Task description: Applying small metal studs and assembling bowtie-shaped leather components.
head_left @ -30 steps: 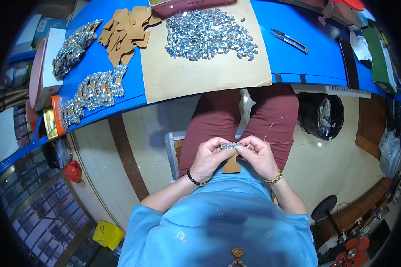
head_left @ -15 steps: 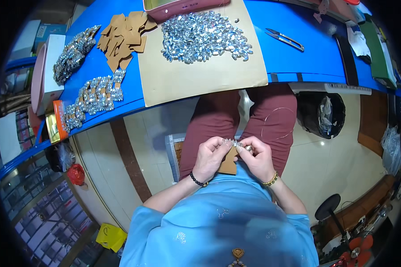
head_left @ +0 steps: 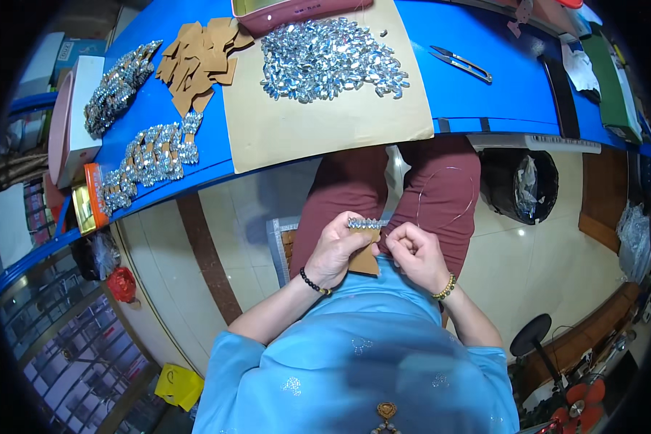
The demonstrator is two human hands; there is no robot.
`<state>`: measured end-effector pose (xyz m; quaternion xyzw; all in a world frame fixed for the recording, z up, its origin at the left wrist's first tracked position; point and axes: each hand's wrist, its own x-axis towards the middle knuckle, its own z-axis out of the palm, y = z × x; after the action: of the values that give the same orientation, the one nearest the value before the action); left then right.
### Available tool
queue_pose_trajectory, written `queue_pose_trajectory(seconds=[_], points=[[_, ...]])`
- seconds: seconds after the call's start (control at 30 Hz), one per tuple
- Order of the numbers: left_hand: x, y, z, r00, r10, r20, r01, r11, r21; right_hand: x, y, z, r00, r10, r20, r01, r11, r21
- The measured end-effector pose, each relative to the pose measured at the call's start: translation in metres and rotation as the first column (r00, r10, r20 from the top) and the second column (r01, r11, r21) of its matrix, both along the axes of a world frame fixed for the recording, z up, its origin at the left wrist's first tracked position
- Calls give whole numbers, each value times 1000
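Observation:
Over my lap, my left hand grips a flat brown card. A row of shiny silver beads runs along the card's top edge. Just right of the card, my right hand is closed in a pinch, thumb against fingers. A thin thread leads from it in a wide loop over my right thigh; the exact point where the fingers grip it is hidden. On the blue table ahead, a heap of loose silver beads lies on a beige sheet.
Brown cards are piled left of the beads. Beaded strips and a bead bundle lie farther left. Thread snips rest on the right of the blue table. A black bin stands below.
My hands have drawn apart. The card has shifted slightly left, and its bead row now shows in full. My right hand has come away from the card's edge, and the thread loop has shifted.

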<state>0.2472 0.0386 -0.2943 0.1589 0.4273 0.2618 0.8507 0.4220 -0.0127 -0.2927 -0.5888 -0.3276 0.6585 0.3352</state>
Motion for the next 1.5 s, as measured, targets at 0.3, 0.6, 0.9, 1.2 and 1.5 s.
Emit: queue_pose_trajectory(seconds=[0.3, 0.6, 0.9, 1.2, 1.5], points=[[3, 0, 0, 999, -3, -35, 4, 1000, 13, -8, 0, -9, 984, 16, 176, -66, 958, 279], [2, 2, 2, 1000, -23, 14, 24, 999, -36, -2, 2, -3, 989, 59, 133, -97, 947, 305], [-3, 4, 1, 994, -44, 101, 55, 992, -115, -1, 2, -8, 998, 56, 15, -58, 952, 300], [-3, 5, 3, 993, -55, 109, 66, 992, -108, 0, 2, -9, 997, 70, -24, -63, 971, 229], [-4, 6, 4, 987, -65, 144, 81, 991, -110, 1, 2, -12, 996, 86, -34, -73, 954, 291]])
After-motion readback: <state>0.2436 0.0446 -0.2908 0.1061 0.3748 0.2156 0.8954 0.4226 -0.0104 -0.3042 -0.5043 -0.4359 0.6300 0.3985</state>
